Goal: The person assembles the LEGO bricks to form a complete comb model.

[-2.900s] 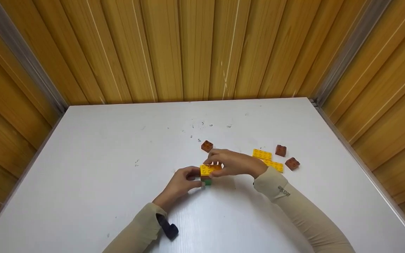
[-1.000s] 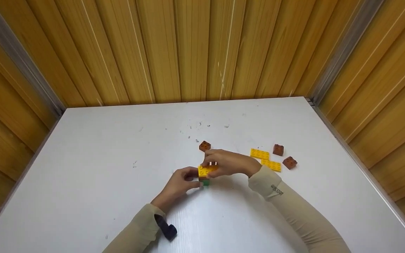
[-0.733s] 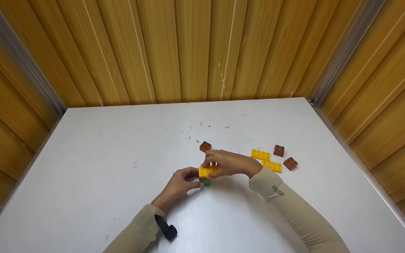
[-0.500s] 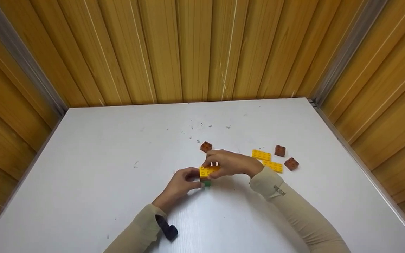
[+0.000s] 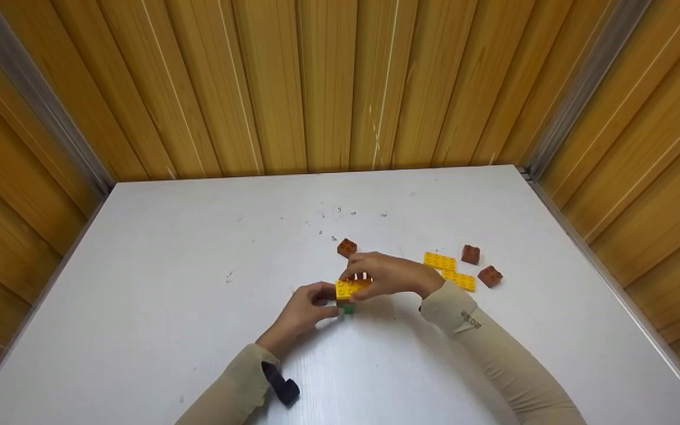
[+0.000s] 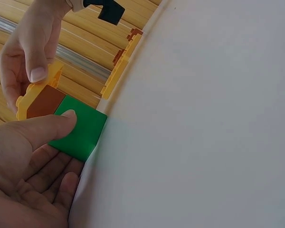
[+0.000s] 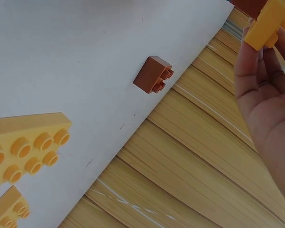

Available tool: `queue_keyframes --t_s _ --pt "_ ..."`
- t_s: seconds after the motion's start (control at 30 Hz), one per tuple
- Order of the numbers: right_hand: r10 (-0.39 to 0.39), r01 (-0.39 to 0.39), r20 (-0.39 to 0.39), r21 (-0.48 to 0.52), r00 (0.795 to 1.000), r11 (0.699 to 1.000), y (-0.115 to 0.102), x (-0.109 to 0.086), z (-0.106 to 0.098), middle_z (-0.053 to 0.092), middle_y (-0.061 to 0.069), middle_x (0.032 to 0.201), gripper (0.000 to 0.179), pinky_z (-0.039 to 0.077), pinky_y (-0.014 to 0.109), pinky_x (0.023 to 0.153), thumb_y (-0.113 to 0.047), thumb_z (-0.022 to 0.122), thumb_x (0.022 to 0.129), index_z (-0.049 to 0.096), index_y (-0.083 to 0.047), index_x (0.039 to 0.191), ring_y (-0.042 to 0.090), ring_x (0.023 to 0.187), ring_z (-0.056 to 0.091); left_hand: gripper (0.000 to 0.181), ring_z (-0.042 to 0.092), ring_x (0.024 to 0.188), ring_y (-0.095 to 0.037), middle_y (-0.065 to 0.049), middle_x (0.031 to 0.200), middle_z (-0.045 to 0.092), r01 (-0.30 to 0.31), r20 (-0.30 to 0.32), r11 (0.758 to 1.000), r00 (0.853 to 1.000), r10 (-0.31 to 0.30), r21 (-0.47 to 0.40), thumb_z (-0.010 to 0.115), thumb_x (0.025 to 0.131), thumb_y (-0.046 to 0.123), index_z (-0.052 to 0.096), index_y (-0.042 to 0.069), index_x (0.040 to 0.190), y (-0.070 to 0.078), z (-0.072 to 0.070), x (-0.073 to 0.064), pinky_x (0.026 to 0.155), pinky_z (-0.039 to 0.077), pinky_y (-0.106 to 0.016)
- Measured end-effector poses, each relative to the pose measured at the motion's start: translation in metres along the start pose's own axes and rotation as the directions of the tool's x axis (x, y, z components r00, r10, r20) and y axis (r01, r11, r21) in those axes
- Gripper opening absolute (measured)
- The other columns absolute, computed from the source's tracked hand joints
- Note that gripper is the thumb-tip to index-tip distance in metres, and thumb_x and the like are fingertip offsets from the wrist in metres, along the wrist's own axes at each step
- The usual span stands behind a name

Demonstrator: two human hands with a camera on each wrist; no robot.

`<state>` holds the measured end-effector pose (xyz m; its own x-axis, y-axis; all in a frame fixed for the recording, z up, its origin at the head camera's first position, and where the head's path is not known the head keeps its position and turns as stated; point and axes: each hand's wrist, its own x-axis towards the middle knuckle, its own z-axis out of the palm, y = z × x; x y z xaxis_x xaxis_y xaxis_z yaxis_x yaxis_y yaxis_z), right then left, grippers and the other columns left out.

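Ok, L grip pinching green blk under brown blk, R grip pinching yellow brick on top.

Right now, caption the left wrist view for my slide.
Left hand pinches green brick under brown brick; right hand holds yellow brick on top.

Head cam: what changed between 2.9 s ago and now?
Little. Person's right hand shifted slightly left at the wrist, uncovering slightly more of the two flat yellow plastic studded bricks. Nothing newly gripped or released. Unchanged: left hand grips the green plastic block; right hand holds the yellow plastic studded brick above it; three loose brown square plastic bricks lie where they were.
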<state>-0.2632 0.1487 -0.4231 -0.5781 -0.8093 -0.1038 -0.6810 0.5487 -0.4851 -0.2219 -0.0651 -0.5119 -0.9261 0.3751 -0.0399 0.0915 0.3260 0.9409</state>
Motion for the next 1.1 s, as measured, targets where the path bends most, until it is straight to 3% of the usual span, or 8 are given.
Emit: queue_keyframes --t_s 0.27,0.47,1.1 --pt "-0.064 0.064 -0.002 0.017 0.998 0.998 0.004 0.000 -0.005 0.062 0.005 0.111 0.043 0.052 0.030 0.086 -0.032 0.068 0.089 0.064 -0.007 0.124 0.017 0.097 0.060 0.038 0.062 0.109 -0.023 -0.010 0.116 0.067 0.000 -0.011 1.000 1.000 0.000 -0.011 0.073 0.081 0.010 0.064 0.005 0.118 -0.002 0.001 0.001 0.101 0.047 -0.040" --pt "-0.001 0.002 -0.013 0.075 1.000 0.997 0.011 0.001 -0.012 0.062 0.011 0.120 0.046 0.052 0.035 0.088 -0.037 0.064 0.092 0.062 -0.005 0.125 0.018 0.099 0.059 0.039 0.061 0.109 -0.021 -0.008 0.117 0.066 0.032 -0.009 0.999 0.999 -0.032 -0.003 0.073 0.081 0.010 0.064 0.007 0.119 -0.001 0.001 0.001 0.101 0.047 -0.039" --pt "0.087 -0.073 -0.100 0.137 0.991 0.988 0.052 0.020 -0.018 0.061 0.016 0.123 0.040 0.049 0.043 0.097 -0.021 0.063 0.093 0.059 -0.001 0.129 0.029 0.109 0.059 0.043 0.062 0.107 -0.020 -0.007 0.117 0.066 0.067 -0.008 0.998 0.998 -0.067 0.003 0.076 0.081 0.014 0.062 0.008 0.121 0.001 0.001 0.000 0.099 0.048 -0.038"
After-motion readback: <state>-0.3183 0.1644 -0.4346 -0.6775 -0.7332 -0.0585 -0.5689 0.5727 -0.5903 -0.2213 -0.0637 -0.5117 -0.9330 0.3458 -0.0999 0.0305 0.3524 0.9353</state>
